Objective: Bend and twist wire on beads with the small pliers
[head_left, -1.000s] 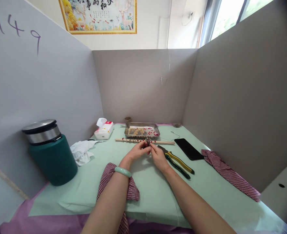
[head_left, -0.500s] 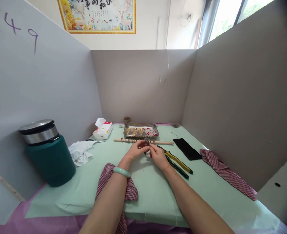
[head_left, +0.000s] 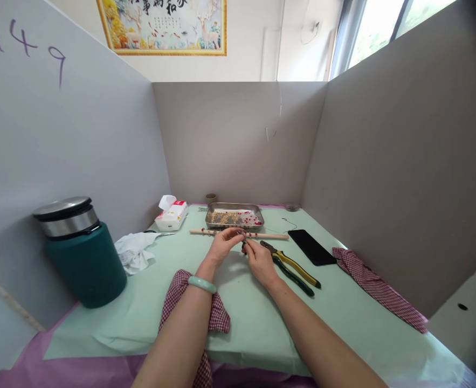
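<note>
Just in front of a light wooden rod [head_left: 276, 236] with small red and dark beads along it, my left hand [head_left: 223, 243] is closed in a pinch. My right hand [head_left: 259, 261] pinches close beside it, the fingertips nearly meeting. Between them is something small and dark with reddish bits, too small to make out. Behind the rod lies a metal tray [head_left: 234, 226] of gold-coloured and red beads. Pliers with green and yellow handles [head_left: 296, 269] rest right of my right hand.
A large green flask [head_left: 84, 264], white tissue [head_left: 135, 252] and a tissue pack [head_left: 171, 216] stand left. A black phone [head_left: 311, 248] and checked cloth [head_left: 377, 285] lie right. Another checked cloth [head_left: 219, 315] is under my left forearm. A small brown cup [head_left: 211, 199] stands behind.
My left hand has risen slightly, its fingers now higher over the rod. My right fingertips have shifted a little left and down. The view has moved slightly.
</note>
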The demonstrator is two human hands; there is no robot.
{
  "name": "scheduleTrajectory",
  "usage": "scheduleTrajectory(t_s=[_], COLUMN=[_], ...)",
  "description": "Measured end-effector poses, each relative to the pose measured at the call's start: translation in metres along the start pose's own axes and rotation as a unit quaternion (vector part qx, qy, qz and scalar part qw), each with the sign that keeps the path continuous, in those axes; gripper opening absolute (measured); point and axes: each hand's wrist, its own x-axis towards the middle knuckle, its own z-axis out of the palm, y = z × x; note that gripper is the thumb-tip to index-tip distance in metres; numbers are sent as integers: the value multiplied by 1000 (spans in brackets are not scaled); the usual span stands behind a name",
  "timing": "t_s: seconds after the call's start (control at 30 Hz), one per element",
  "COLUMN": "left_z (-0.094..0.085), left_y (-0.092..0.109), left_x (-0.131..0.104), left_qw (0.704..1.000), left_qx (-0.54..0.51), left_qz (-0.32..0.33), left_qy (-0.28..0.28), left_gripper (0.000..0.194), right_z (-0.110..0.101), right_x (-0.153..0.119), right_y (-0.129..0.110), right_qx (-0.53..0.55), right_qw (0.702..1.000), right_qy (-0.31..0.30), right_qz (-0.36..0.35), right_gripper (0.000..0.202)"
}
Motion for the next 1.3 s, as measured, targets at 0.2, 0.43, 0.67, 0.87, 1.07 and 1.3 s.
scheduleTrajectory(t_s=[0.2,0.43,0.67,0.87,1.07,1.3], left_z=[-1,-1,0,0,-4,-6], left_y=[-1,1,6,8,4,6], left_x=[1,2,0,0,1,1], left_qw=[997,981,997,999,995,978], left_qx=[72,172,60,42,87,161], left_qz=[22,72,25,16,41,121], left_qy=[19,46,39,17,-15,-46], left_gripper=[34,29,32,34,37,35], right_z=[-1,-5,-6,-7,-11,-8], right_x=[0,2,3,4,5,4], right_y=[1,1,2,5,4,8], right_qx=[7,23,6,37,39,21], right_qw=[1000,1000,1000,999,999,1000], right_qy=[-2,6,-9,-1,3,6], right_qz=[0,10,-9,5,-3,-11], right_gripper=[28,25,23,24,25,24])
